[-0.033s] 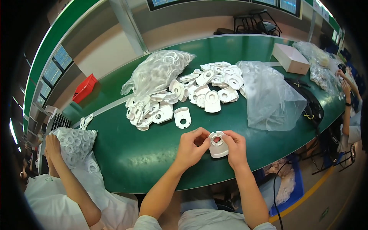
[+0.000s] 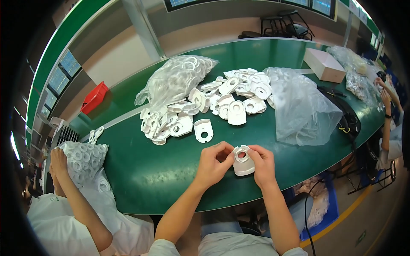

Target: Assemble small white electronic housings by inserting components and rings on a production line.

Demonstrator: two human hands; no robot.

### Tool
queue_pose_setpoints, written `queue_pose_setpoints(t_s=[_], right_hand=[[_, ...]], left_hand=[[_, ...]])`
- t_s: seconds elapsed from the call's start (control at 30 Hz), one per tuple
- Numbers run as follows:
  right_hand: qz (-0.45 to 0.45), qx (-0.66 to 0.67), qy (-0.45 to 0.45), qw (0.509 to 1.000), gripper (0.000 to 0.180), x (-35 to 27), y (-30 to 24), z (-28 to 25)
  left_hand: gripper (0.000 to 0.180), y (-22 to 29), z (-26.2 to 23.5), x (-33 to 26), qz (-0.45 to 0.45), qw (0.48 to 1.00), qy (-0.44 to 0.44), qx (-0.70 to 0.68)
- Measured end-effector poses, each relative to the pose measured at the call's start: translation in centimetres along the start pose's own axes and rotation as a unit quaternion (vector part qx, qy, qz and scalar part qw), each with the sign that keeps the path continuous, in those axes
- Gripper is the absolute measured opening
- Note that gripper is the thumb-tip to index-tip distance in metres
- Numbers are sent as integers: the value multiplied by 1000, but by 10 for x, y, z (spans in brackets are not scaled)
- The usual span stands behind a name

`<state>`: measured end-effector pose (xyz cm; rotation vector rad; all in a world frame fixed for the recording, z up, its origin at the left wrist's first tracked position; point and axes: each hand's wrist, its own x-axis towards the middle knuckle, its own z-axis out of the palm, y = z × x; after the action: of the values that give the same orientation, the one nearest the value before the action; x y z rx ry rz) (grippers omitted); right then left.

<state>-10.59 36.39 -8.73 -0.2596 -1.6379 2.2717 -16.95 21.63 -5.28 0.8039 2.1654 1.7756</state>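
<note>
1. The left hand (image 2: 212, 164) and the right hand (image 2: 262, 164) meet over the near part of the green desk (image 2: 141, 170), close to its curved front edge.
2. Between them is a white plastic part (image 2: 243, 162) with a round opening at its top. The right grip is closed on its right side; the left grip pinches its upper left rim with the fingertips.
3. The part is held just above the desk, a little in from the front edge.
4. Beyond the hands lies one loose white part (image 2: 203, 130), apart from them, with bare green surface between.
5. Farther back a pile of white parts (image 2: 205, 106) spreads across the middle of the desk, touching a filled clear bag of rings (image 2: 177, 79) behind it on the left.
6. A large, mostly slack clear bag (image 2: 301, 104) sits to the right of the pile; its lower corner comes near the right hand but does not touch it.
7. To the left of the hands, a broad stretch of bare desk runs toward the left end.
8. At that left end another person's hand (image 2: 57, 160) rests on a bag of rings (image 2: 83, 160) overhanging the desk edge.
9. A cardboard box (image 2: 324, 64) stands at the far right, well apart from the hands.
</note>
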Motion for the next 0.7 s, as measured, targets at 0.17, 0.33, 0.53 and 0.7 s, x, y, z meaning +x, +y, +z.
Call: queue_pose_setpoints(t_s=[0.17, 0.33, 0.53, 0.7], right_hand=[[51, 77, -48, 995, 27, 0, -4, 2], [67, 49, -102, 991, 50, -3, -10, 1], [36, 20, -117, 992, 50, 0, -6, -4], [-32, -103, -145, 984, 54, -5, 8, 9]], left_hand=[[14, -10, 4, 3, -32, 995, 64, -73], [24, -2, 8, 1, -21, 999, 30, -10], [25, -6, -2, 8, -49, 998, -16, -44], [13, -11, -18, 5, -55, 998, 17, -9]])
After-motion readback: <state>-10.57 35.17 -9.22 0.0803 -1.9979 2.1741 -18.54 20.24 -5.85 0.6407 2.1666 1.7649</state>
